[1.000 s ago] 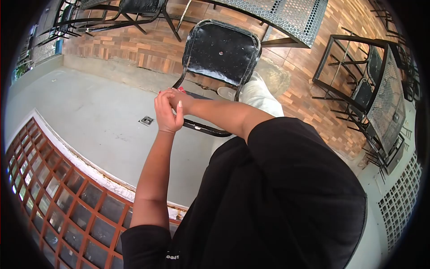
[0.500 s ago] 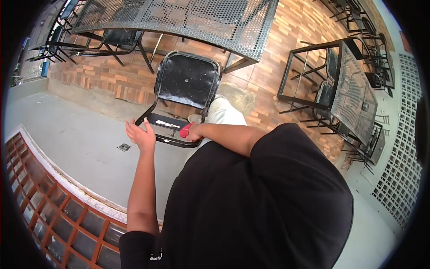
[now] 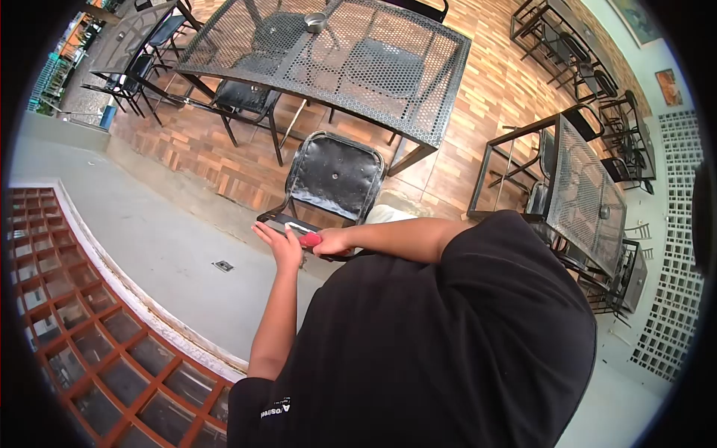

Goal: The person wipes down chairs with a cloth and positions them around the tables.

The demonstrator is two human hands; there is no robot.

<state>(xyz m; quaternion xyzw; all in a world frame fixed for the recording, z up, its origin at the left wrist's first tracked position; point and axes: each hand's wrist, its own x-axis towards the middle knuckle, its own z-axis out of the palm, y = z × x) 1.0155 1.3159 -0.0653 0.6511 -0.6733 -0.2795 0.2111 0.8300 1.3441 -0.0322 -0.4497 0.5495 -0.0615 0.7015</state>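
My right hand (image 3: 334, 240) is closed round a small red item (image 3: 310, 239), too small to name, above the lower frame of a black chair. Just left of it, my left hand (image 3: 282, 245) is held with its fingers spread, holding nothing. Beyond both hands rises the chair's black padded panel (image 3: 336, 178), scuffed and whitish along its lower edge. Part of the chair's lower frame is hidden behind my hands and shirt.
A perforated metal table (image 3: 388, 67) carrying a small metal bowl (image 3: 315, 22) stands past the chair. Another mesh table (image 3: 586, 194) with chairs is at the right. A red-brown lattice (image 3: 112, 328) lies lower left, and a drain (image 3: 222, 266) is in the grey floor.
My hands were together a second ago and have since separated, the left one opening. The view has tilted up, showing more of the tables.
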